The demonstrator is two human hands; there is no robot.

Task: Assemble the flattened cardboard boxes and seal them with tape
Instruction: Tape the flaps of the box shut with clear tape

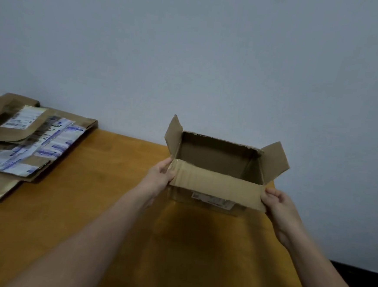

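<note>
At the far right of the wooden table (88, 203), close against the pale grey wall (213, 54), a cardboard box (216, 154) stands upright with its top open, and you hold it from the near side with both hands. Your left hand (158, 179) grips the left end of the near flap (216, 185), thumb up at the corner and fingers curled in under the cardboard. Your right hand (280, 207) pinches the right end of the same flap, with the thumb and the curled fingertips meeting at its edge. The flap lies folded outward and down towards you, its ribbed inner face showing.

The left side flap (173, 135) stands nearly upright, while the right side flap (274, 161) splays out to the right, past the table's edge. The far rim of the box is ragged along its top edge. The inside of the box shows bare brown walls. Below the near flap, a white shipping label (213, 200) sits on the box's near wall — its print is too blurred to read.

Well apart from the box, at the far left of the table, a stack of flattened boxes (25, 144) lies flat, brown sheets overlapping one another and covered with white and blue labels.

Both forearms reach in from the near edge, bare — the left crosses the middle of the table.
</note>
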